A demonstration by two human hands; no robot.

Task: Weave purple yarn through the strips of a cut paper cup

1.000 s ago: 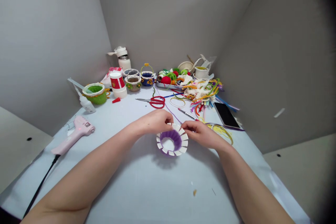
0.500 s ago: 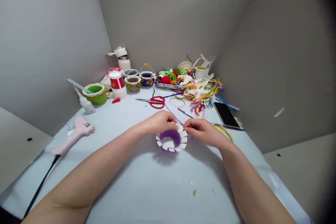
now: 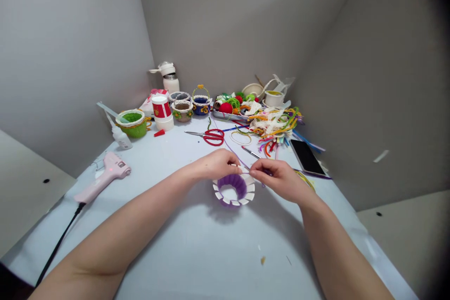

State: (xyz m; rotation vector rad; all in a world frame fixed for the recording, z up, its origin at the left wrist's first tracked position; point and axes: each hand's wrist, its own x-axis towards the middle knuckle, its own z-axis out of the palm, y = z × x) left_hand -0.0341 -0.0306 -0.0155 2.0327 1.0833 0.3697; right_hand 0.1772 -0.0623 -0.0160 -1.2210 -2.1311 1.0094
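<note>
A small cup (image 3: 233, 192) with a white slit rim and purple cord wound round its wall stands between my hands. My left hand (image 3: 224, 164) is closed on the cup's far rim, its fingertips partly hidden. Just right of the rim, my right hand (image 3: 272, 174) pinches a thin purple cord (image 3: 242, 159). That cord runs back across the table past the red-handled scissors (image 3: 213, 137). Behind my right hand lies a pen (image 3: 251, 152).
A pink glue gun (image 3: 105, 176) with a black cable lies at left, near a white bottle (image 3: 121, 137) and a green basket (image 3: 133, 123). Small decorated baskets (image 3: 182, 111), a tray of yarn (image 3: 230, 115) and coloured cords (image 3: 276, 124) line the back. A phone (image 3: 308, 157) lies at right.
The view has shifted slightly, so everything sits a little further right. My right hand has drawn slightly away from the rim, with a short stretch of purple cord showing between my hands.
</note>
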